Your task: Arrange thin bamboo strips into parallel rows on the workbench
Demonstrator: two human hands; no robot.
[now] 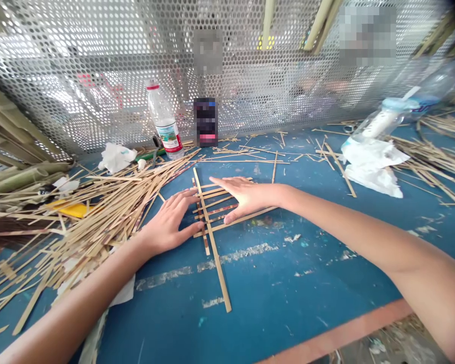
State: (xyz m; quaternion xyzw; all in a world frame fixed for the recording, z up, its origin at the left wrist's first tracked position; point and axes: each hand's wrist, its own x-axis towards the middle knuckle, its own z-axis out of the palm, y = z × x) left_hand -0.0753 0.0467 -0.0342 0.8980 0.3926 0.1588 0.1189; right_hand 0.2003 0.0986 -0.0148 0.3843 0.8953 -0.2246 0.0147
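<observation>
A small lattice of thin bamboo strips (212, 237) lies on the blue table (280, 293), with one long strip running toward me and several short ones crossing it. My left hand (170, 222) lies flat on the left ends of the cross strips, fingers stretched out. My right hand (242, 197) presses flat on their right side, fingers spread and pointing left. Neither hand grips anything.
A big heap of loose bamboo strips (91, 217) covers the left of the table. A water bottle (166, 124) and a dark box (206, 121) stand by the perforated metal screen (98, 60). Crumpled paper (371, 162), another bottle (387, 119) and more strips lie at right.
</observation>
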